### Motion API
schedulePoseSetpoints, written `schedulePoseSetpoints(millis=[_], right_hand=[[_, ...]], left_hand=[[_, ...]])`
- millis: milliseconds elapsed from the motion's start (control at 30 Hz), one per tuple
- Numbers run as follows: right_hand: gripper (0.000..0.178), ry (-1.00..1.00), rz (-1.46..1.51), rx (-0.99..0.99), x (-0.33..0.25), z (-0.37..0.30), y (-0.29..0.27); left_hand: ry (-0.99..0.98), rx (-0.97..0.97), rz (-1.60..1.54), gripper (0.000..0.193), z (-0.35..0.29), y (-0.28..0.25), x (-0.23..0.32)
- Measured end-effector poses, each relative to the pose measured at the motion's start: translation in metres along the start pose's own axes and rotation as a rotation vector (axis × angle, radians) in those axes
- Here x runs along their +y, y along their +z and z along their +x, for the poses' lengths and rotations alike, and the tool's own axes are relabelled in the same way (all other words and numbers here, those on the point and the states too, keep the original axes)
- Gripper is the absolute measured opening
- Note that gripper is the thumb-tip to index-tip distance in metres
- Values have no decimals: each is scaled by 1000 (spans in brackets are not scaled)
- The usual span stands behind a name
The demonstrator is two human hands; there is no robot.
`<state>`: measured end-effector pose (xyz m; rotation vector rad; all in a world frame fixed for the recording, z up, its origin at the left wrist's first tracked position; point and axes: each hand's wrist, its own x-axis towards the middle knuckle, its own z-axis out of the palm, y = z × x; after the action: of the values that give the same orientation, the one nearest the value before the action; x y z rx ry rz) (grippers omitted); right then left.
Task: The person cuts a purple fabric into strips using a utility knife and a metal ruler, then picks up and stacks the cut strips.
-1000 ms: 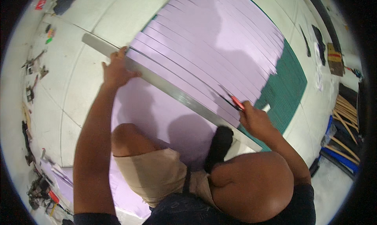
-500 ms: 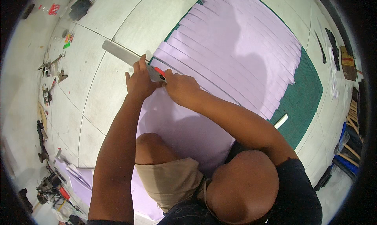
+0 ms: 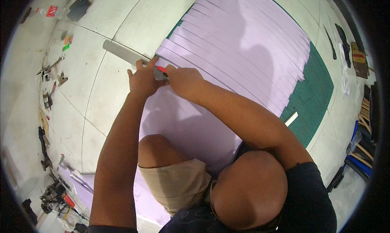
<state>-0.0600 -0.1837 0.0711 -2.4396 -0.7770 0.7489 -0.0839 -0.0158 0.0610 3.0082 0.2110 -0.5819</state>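
My left hand point(image 3: 144, 79) lies with spread fingers on a long metal ruler point(image 3: 120, 52), pressing it against a lilac sheet point(image 3: 174, 111). The ruler's far-left end sticks out over the floor tiles. Close beside it, my right hand point(image 3: 185, 81) is closed round a red cutter knife point(image 3: 161, 69) at the ruler's edge; its blade tip cannot be made out. Beyond my hands, the lilac material is cut into several long parallel strips point(image 3: 239, 54), lying side by side on a green cutting mat point(image 3: 315, 78). My right forearm hides part of the ruler and sheet.
A short pale bar point(image 3: 291, 118) lies on the mat beside my right arm. Clamps and small tools point(image 3: 50, 70) line the wall at left, with lilac offcuts point(image 3: 77, 182) nearer. Wooden-handled tools point(image 3: 361, 155) and a brown box point(image 3: 359, 60) are at right.
The view has shifted slightly. My right hand and the knife have moved a little toward the far left along the ruler. My left hand remains on the ruler, its fingers slightly shifted.
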Motion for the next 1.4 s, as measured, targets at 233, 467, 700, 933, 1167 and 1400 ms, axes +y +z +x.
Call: schedulePoseSetpoints(millis=[233,467,700,933,1167,1400], right_hand=[[23,175,-36,-212,36,-92,-19],[22,372,-106,-348,107,-242,-15],[22,646,-245,-561,156,-389,-16],[23,618,-300,-562,156,-397,-69],[25,345,-116,-113,97,-204,-58],[24,65,26,-41,13,-37,-2]], left_hand=[[-7,-33,9,97,-1,-2,4],[-27,-31,-7,94,3,1,9],[-21,-21,-20,95,1,-1,5],[12,36,-49,97,4,13,-7],[-75,22,-141,119,-1,-3,8],[-99,18,-203,121,-3,2,3]])
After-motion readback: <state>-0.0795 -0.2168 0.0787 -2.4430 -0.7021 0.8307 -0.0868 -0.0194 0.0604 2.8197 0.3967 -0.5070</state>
